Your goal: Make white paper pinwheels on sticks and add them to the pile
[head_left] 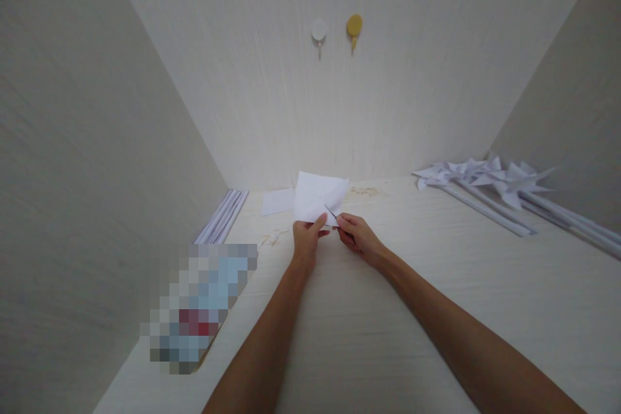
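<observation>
A white square sheet of paper [317, 194] is held up above the tabletop, its lower edge toward me. My left hand [306, 239] pinches that lower edge, thumb on top and fingers underneath. At the lower right corner, my right hand [358, 237] is closed around scissors [330, 211]. One thin dark blade shows over the paper, pointing up and left; the handles are hidden in my fingers. Behind the held sheet, another piece of white paper [278, 202] lies flat on the table.
White paper pinwheels [485, 178] on rolled paper sticks [490, 212] lie at the right. Several rolled paper sticks [220, 217] rest at the left, beside a blurred-out object [204, 310]. A white hook [319, 30] and a yellow hook [354, 26] are on the back wall.
</observation>
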{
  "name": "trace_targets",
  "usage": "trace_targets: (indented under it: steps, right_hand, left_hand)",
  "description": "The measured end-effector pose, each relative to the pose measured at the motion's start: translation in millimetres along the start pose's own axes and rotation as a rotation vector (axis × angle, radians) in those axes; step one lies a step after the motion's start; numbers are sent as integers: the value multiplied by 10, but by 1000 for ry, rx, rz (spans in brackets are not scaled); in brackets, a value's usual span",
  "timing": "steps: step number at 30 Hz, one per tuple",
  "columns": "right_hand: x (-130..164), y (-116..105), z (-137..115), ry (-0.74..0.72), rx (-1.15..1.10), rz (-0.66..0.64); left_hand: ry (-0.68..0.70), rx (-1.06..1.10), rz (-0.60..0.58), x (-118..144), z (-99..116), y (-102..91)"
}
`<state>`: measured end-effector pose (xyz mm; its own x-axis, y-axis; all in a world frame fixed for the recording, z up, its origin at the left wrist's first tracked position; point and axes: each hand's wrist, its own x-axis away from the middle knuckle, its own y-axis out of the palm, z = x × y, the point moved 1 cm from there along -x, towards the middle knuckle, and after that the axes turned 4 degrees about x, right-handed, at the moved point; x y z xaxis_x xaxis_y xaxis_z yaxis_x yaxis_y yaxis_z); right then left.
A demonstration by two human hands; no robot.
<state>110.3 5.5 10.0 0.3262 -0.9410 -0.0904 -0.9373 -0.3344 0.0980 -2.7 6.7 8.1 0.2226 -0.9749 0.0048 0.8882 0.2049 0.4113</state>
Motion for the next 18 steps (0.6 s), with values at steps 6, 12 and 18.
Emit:
trace_targets:
  steps: [6,12,18]
  right_hand:
    - [4,-1,0,17,-8,-3]
    - [1,1,-4,11,-15,2]
    - [-5,-1,16,14,-18,20]
  left_hand:
    - [7,-10,-8,12,3,8]
    - [9,-21,-6,10,2,14]
    - [-3,-18,-11,7,2,12]
